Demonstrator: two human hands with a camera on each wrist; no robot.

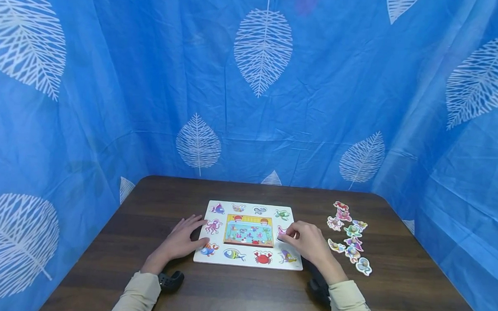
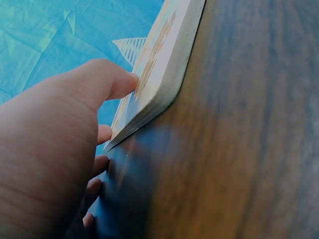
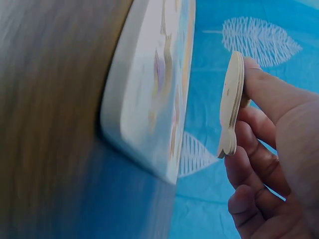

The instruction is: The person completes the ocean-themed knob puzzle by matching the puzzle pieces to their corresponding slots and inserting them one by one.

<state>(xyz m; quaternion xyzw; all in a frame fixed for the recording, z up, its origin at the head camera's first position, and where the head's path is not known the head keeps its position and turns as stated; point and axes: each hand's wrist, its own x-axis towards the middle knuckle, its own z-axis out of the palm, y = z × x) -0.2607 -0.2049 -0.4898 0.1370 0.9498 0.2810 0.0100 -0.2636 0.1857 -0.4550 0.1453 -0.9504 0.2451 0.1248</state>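
Pinched between the thumb and fingers of my right hand (image 1: 310, 242) is a flat wooden puzzle piece (image 3: 231, 107). I hold it just above the puzzle board (image 1: 248, 261), over the right side of it, and the right wrist view shows a gap between the piece and the board surface. What animal is on the piece I cannot tell, because my fingers cover most of it.

My left hand (image 1: 183, 240) lies flat on the tabletop (image 1: 236, 292) with the fingers nearly straight, and it grips nothing. The thumb (image 2: 107, 82) presses against the left edge of the board, near the front left corner of the board.

The board lies in the middle of the tabletop, close to the front edge. It has a picture panel in the centre, and around it are shaped hollows with printed sea animals: an octopus, fishes, a crab, a turtle.

Near the right edge of the tabletop, well apart from the board, lies a group of loose pieces (image 1: 350, 237), all flat on the wood. A blue curtain (image 1: 316, 107) with white leaves stands around the tabletop.
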